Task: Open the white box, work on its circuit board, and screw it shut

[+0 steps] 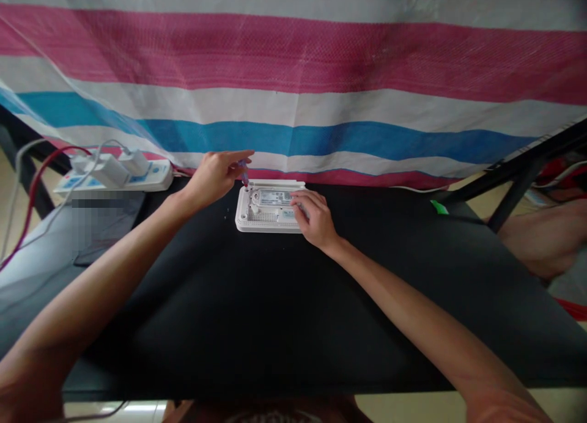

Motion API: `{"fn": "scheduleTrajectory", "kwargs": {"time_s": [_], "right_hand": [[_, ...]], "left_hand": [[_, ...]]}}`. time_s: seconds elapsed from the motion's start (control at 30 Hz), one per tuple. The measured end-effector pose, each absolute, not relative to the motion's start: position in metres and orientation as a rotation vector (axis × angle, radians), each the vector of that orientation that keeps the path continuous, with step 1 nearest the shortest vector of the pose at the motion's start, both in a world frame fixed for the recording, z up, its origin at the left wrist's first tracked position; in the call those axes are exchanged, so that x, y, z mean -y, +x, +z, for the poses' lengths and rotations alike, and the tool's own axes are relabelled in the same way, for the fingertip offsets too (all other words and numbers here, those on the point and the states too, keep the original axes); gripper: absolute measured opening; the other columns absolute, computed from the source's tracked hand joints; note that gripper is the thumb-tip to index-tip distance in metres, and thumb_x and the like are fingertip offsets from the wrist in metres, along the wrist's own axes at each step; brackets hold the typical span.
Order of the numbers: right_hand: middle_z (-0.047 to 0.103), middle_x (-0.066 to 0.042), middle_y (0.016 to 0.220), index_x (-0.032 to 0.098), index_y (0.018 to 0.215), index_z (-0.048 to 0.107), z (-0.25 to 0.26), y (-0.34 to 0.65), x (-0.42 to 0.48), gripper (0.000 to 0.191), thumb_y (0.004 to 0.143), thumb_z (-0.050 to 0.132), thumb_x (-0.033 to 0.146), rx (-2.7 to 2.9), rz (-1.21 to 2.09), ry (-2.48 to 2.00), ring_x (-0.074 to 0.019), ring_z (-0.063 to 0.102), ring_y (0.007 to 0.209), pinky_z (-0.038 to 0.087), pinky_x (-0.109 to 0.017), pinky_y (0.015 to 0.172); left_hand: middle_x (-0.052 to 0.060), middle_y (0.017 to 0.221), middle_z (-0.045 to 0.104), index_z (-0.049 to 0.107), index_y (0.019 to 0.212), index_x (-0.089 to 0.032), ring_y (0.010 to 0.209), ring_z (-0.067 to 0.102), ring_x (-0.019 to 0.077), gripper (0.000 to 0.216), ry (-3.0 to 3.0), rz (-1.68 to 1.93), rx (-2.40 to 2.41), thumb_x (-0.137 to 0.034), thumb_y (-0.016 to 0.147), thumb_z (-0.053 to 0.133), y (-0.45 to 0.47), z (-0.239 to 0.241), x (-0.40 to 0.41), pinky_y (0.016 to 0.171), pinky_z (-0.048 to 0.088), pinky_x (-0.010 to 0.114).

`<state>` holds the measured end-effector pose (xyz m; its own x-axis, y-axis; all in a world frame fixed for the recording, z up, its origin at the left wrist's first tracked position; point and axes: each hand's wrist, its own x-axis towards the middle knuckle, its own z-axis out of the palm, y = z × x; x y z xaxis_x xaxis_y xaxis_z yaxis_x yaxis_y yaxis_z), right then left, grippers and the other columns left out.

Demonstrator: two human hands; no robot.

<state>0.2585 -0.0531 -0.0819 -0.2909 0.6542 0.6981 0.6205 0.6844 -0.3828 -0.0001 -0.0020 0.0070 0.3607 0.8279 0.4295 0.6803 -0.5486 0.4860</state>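
Observation:
A white plastic device [270,217] with a vented underside and printed labels lies flat on the black table. My left hand [219,173] pinches a small screwdriver [244,173] with a purplish, see-through handle, its index finger stretched out above it. The screwdriver stands nearly upright, its lower end at the device's far left corner; whether the tip sits in a screw is too small to tell. My right hand [315,218] is closed over the device's right end, which it partly hides, with curled fingers against the labelled surface.
Tiny specks, perhaps screws, lie left of the device on the table [275,313]. A white power strip [160,175] with chargers and cables stands at the far left beside a dark flat item [110,218]. A green scrap [439,207] lies right. Striped sheeting [293,105] hangs behind; another person's limb [541,236] shows right.

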Motion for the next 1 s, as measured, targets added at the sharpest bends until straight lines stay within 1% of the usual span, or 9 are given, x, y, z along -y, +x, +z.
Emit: {"fn": "scheduleTrajectory", "kwargs": {"time_s": [0.1, 0.2, 0.3, 0.43, 0.53, 0.67, 0.77, 0.87, 1.0], "right_hand": [[0.071, -0.008, 0.107, 0.022, 0.093, 0.062, -0.082, 0.2583, 0.0534, 0.013, 0.093, 0.049, 0.02, 1.994, 0.058, -0.999, -0.0243, 0.063, 0.106, 0.046, -0.043, 0.094], [0.071, -0.008, 0.108, 0.022, 0.093, 0.062, -0.0829, 0.2583, 0.0536, 0.013, 0.093, 0.049, 0.02, 1.991, 0.065, -1.004, -0.0244, 0.062, 0.108, 0.046, -0.044, 0.095], [0.07, -0.009, 0.108, 0.022, 0.094, 0.062, -0.0832, 0.2583, 0.0537, 0.013, 0.093, 0.049, 0.02, 1.991, 0.071, -0.997, -0.0249, 0.062, 0.108, 0.046, -0.044, 0.096], [0.071, -0.009, 0.108, 0.023, 0.094, 0.062, -0.082, 0.258, 0.0539, 0.014, 0.092, 0.049, 0.018, 1.991, 0.069, -0.997, -0.0247, 0.063, 0.107, 0.046, -0.044, 0.094], [0.071, -0.009, 0.107, 0.022, 0.093, 0.062, -0.0815, 0.2581, 0.0538, 0.013, 0.092, 0.049, 0.018, 1.99, 0.065, -0.989, -0.0249, 0.063, 0.107, 0.047, -0.044, 0.094], [0.07, -0.009, 0.107, 0.023, 0.093, 0.062, -0.0816, 0.2583, 0.0534, 0.013, 0.092, 0.049, 0.018, 1.993, 0.069, -0.989, -0.0248, 0.063, 0.107, 0.046, -0.044, 0.094], [0.07, -0.008, 0.108, 0.023, 0.094, 0.062, -0.0817, 0.2583, 0.0533, 0.013, 0.092, 0.049, 0.018, 1.99, 0.08, -1.001, -0.0247, 0.062, 0.107, 0.046, -0.045, 0.095], [0.07, -0.009, 0.108, 0.023, 0.094, 0.062, -0.0817, 0.2582, 0.0537, 0.013, 0.092, 0.049, 0.018, 1.997, 0.079, -1.001, -0.0249, 0.062, 0.108, 0.046, -0.045, 0.095], [0.071, -0.009, 0.108, 0.023, 0.094, 0.062, -0.0815, 0.2581, 0.0541, 0.013, 0.092, 0.049, 0.018, 1.99, 0.07, -1.002, -0.0248, 0.062, 0.108, 0.046, -0.044, 0.094]], "left_hand": [[0.007, 0.093, 0.077, 0.073, 0.113, -0.019, 0.079, 0.071, 0.0197, 0.032, 2.382, 0.996, -1.346, -0.016, 0.082, 0.064, -0.0001, 0.0049, 0.002, 0.08, 0.056, 0.031], [0.007, 0.086, 0.075, 0.074, 0.1, -0.016, 0.069, 0.067, 0.0174, 0.021, 2.419, 1.053, -1.35, -0.025, 0.082, 0.068, 0.0, 0.0029, 0.0023, 0.07, 0.054, 0.029], [0.007, 0.081, 0.073, 0.074, 0.092, -0.015, 0.064, 0.064, 0.0156, 0.023, 2.465, 1.08, -1.329, -0.035, 0.082, 0.07, 0.0008, 0.0021, 0.0039, 0.063, 0.051, 0.027], [0.009, 0.093, 0.076, 0.075, 0.102, -0.015, 0.071, 0.068, 0.0167, 0.031, 2.463, 1.121, -1.267, -0.041, 0.088, 0.063, 0.0016, 0.0032, 0.0059, 0.069, 0.053, 0.027], [0.009, 0.089, 0.077, 0.073, 0.111, -0.014, 0.071, 0.069, 0.0175, 0.039, 2.409, 1.082, -1.291, -0.043, 0.094, 0.053, -0.0004, 0.0048, 0.0039, 0.068, 0.053, 0.027], [0.008, 0.089, 0.077, 0.068, 0.122, -0.014, 0.076, 0.071, 0.0179, 0.039, 2.374, 1.024, -1.205, -0.035, 0.095, 0.05, -0.0039, 0.0041, 0.0001, 0.074, 0.053, 0.027], [0.007, 0.084, 0.076, 0.07, 0.114, -0.015, 0.073, 0.071, 0.0171, 0.032, 2.345, 1.045, -1.176, -0.031, 0.092, 0.054, -0.0043, 0.001, 0.0002, 0.072, 0.053, 0.026], [0.005, 0.079, 0.075, 0.073, 0.103, -0.016, 0.063, 0.066, 0.0146, 0.028, 2.386, 1.107, -1.235, -0.036, 0.088, 0.062, -0.0041, -0.0021, 0.0009, 0.065, 0.051, 0.025], [0.006, 0.082, 0.075, 0.074, 0.101, -0.016, 0.06, 0.064, 0.0133, 0.032, 2.427, 1.156, -1.278, -0.043, 0.088, 0.063, -0.0048, -0.001, 0.0014, 0.06, 0.049, 0.023]]}}
